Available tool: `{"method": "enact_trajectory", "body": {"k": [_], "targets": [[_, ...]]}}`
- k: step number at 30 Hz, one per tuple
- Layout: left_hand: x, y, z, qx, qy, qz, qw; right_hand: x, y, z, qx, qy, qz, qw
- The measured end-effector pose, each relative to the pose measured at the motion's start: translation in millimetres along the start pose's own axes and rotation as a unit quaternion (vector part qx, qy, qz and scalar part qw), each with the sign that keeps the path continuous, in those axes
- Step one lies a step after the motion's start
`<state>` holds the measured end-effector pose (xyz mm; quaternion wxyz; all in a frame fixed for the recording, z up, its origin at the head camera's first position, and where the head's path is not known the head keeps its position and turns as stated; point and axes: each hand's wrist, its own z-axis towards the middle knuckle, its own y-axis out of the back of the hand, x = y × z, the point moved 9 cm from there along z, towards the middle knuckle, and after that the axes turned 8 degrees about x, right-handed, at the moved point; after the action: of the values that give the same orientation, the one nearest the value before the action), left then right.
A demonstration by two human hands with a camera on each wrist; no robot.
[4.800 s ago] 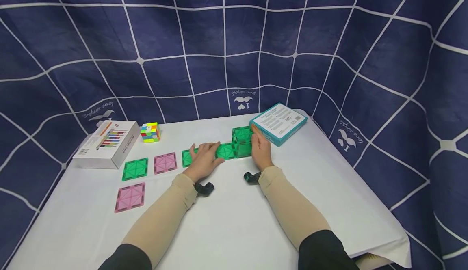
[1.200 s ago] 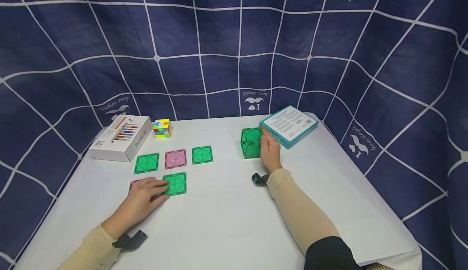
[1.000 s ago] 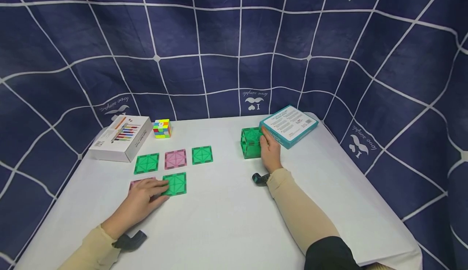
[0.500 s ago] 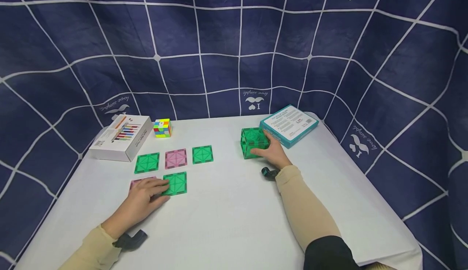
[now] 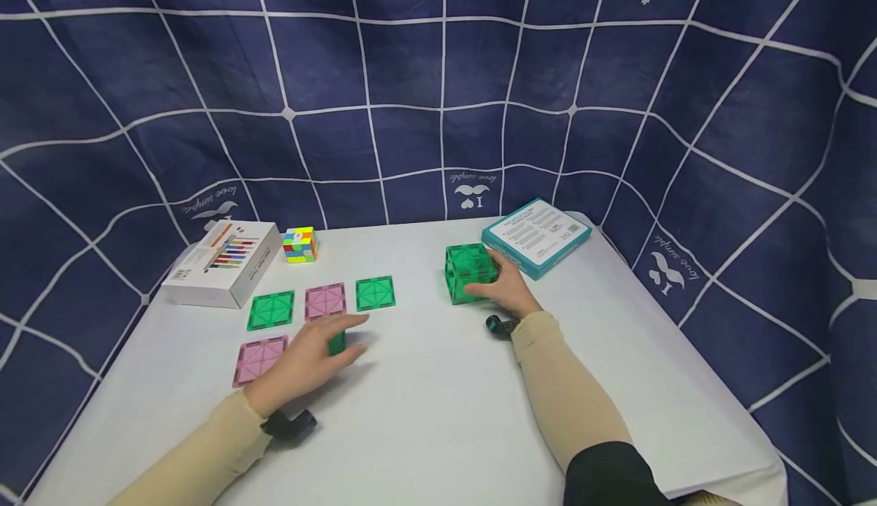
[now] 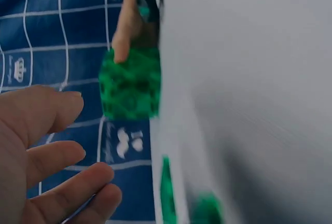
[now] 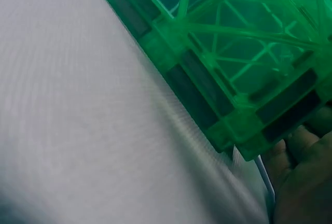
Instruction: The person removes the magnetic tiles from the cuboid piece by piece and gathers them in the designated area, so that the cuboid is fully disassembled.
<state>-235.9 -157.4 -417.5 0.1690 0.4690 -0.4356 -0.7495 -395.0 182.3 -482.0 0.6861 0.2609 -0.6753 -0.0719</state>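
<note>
My right hand [image 5: 510, 288] grips a see-through green cube [image 5: 467, 272] between thumb and fingers near the back of the table; the cube [image 7: 244, 53] fills the top of the right wrist view. My left hand [image 5: 308, 358] hovers above the tiles with fingers spread, holding nothing, and partly covers a green tile [image 5: 337, 343]. Left of this hand lies a pink tile [image 5: 259, 360]. Behind it are a green tile [image 5: 271, 310], a pink tile [image 5: 325, 300] and another green tile [image 5: 374, 293] in a row. The left wrist view shows the fingers of my left hand [image 6: 57, 151] apart.
A white box [image 5: 226, 262] stands at the back left with a colourful puzzle cube [image 5: 300, 245] beside it. A teal box [image 5: 537, 238] lies just behind my right hand. A dark blue gridded curtain [image 5: 411, 110] hangs around the white table [image 5: 438, 415].
My left hand has lifted off the tiles and moved right, uncovering the front pink tile. My right hand has shifted from the cube's right side to a grip with the thumb across its front.
</note>
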Motion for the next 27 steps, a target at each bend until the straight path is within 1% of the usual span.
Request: {"method": "enact_trajectory", "body": {"k": [2,3,5,8,10,11,13,15,16,18,19,24,27], "targets": [[-11.8,-7.1,25.7,0.021,-0.003,-0.051,0.9985,1.0,-1.3,0.7,0.002,0.005,0.003,1.0000],[-17.0,-10.6,39.7,0.030,-0.004,-0.080,0.9963,1.1,-1.7,0.8,0.003,0.005,0.001,1.0000],[-24.5,-17.8,68.7,0.041,0.003,-0.135,0.9900,0.5,-1.8,0.2,0.004,0.000,-0.006,1.0000],[-31.7,-30.6,109.4,0.047,0.012,-0.195,0.9796,-0.8,-1.1,-1.5,-0.001,-0.011,-0.011,0.9999],[-34.4,-41.0,131.7,0.055,0.019,-0.223,0.9731,-1.1,-0.9,-2.0,-0.003,-0.013,-0.011,0.9999],[-34.9,-46.6,140.7,0.059,0.023,-0.234,0.9701,-0.8,-0.8,-2.0,-0.004,-0.012,-0.009,0.9999],[-34.5,-58.7,154.8,0.068,0.033,-0.261,0.9624,-0.6,-0.9,-1.8,-0.003,-0.007,-0.002,1.0000],[-32.6,-70.2,164.4,0.072,0.046,-0.284,0.9549,-1.4,-1.0,-1.6,-0.001,-0.003,0.005,1.0000],[-31.1,-74.9,167.7,0.069,0.051,-0.293,0.9521,-2.0,-0.9,-1.4,-0.001,-0.003,0.006,1.0000],[-29.0,-80.9,171.6,0.056,0.059,-0.309,0.9476,-2.7,-1.1,-1.2,0.001,-0.004,0.010,0.9999],[-28.1,-82.6,173.0,0.047,0.061,-0.313,0.9466,-2.7,-1.3,-1.0,0.001,-0.003,0.012,0.9999],[-27.1,-82.2,176.1,-0.005,0.059,-0.324,0.9443,-0.9,-1.3,0.2,0.000,0.004,0.014,0.9999],[-27.2,-81.5,177.2,-0.020,0.062,-0.328,0.9425,-1.0,-0.6,1.0,-0.001,0.007,0.014,0.9999]]}}
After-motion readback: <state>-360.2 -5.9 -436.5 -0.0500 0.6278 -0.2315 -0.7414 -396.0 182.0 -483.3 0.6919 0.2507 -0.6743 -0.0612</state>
